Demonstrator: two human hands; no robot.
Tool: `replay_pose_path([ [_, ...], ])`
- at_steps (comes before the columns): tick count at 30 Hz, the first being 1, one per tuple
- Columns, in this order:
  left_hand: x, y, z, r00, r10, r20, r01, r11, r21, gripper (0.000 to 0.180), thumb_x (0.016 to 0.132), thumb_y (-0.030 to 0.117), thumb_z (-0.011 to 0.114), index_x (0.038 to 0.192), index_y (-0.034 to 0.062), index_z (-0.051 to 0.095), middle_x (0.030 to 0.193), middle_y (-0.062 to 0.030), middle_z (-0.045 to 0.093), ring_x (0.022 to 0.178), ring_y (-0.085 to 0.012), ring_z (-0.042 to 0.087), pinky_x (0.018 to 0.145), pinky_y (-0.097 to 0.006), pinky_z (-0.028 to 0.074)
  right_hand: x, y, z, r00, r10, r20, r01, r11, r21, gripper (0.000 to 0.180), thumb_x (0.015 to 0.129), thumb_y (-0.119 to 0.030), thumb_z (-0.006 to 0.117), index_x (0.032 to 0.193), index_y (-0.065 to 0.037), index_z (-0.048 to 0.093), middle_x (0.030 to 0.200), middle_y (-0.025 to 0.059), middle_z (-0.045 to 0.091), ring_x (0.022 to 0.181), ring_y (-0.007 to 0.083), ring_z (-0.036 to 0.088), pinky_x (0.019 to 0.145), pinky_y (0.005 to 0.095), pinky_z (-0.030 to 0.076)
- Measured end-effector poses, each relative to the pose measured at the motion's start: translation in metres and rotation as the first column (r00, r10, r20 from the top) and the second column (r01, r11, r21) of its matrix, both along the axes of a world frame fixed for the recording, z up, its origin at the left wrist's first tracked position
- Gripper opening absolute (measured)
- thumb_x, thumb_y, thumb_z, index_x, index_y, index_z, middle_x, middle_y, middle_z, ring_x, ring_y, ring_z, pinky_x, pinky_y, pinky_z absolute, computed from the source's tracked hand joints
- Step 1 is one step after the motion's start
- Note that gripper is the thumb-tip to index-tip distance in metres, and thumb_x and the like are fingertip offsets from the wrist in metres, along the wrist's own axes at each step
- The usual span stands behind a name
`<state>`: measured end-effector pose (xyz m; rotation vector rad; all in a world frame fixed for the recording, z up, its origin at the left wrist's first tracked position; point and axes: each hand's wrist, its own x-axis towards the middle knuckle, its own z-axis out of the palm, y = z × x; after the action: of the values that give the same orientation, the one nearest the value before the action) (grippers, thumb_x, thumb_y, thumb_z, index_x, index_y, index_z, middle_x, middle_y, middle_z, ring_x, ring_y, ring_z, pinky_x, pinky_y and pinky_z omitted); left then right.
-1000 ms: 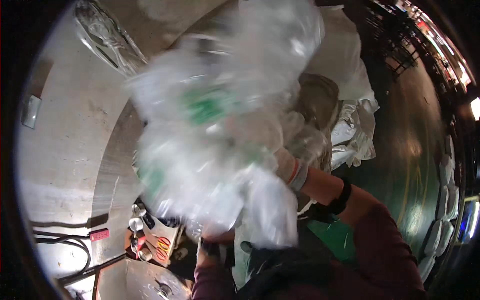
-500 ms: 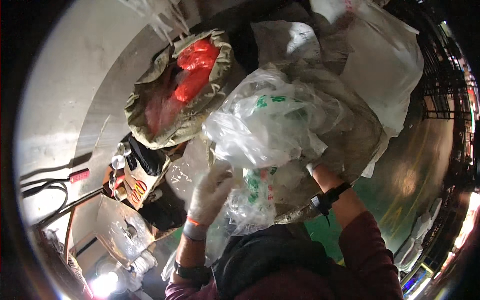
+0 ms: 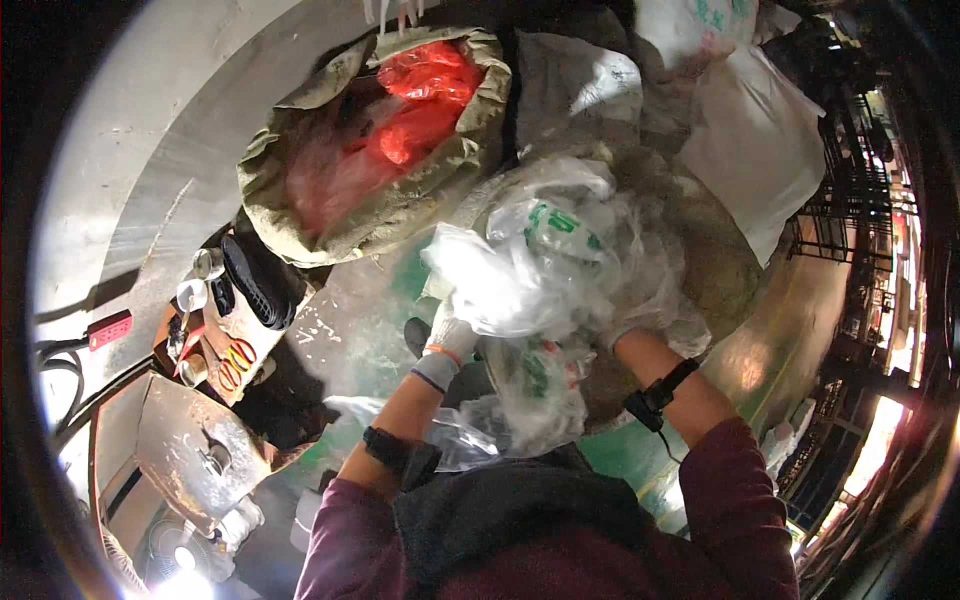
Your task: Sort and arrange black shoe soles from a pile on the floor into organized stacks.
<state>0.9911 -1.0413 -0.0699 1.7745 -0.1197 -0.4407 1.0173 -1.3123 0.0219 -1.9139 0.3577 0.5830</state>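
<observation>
Left hand (image 3: 454, 328) had come up against the plastic (image 3: 560, 265) at lower left; half a second earlier it was just below. Right hand (image 3: 611, 337) was at lower right, partly covered. Couldn't tell whether either pinched. Plastic bunched over brown sack (image 3: 728, 255); red bags (image 3: 428, 85) in olive sack (image 3: 370, 238), upper left.

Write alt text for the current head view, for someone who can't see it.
A person's gloved left hand and mostly hidden right hand are at a heap of clear plastic with green print. Farther off, to the left, an open sack holds red plastic.
</observation>
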Motion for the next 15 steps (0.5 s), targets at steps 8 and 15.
replay_pose_path([
  [8, 0.015, 0.009, 0.021, 0.763, -0.057, -0.644, -0.454, 0.662, -0.597, 0.048, 0.092, 0.009, 0.063, 0.139, -0.0021, 0.057, 0.121, -0.0087, 0.069, 0.109, -0.0174, 0.065, 0.099, -0.032, 0.052, 0.056, 0.097, -0.023, 0.998, -0.01, -0.068, 0.05, 0.785, 0.618, 0.059, 0.103, -0.02, 0.066, 0.155, -0.007, 0.044, 0.144, 0.0137, 0.062, 0.135, 0.0258, 0.058, 0.113, 0.0424, 0.052],
  [15, -0.002, 0.049, -0.004, 0.737, 0.007, -0.676, -0.649, 0.286, -0.705, 0.049, 0.085, 0.002, 0.066, 0.133, -0.0034, 0.062, 0.118, -0.0092, 0.071, 0.104, -0.019, 0.068, 0.095, -0.031, 0.056, 0.029, 0.058, -0.089, 0.75, 0.495, -0.439, -0.659, 0.506, -0.556, 0.052, 0.1, -0.029, 0.062, 0.147, -0.007, 0.054, 0.138, 0.0161, 0.066, 0.126, 0.0301, 0.064, 0.107, 0.0404, 0.052],
])
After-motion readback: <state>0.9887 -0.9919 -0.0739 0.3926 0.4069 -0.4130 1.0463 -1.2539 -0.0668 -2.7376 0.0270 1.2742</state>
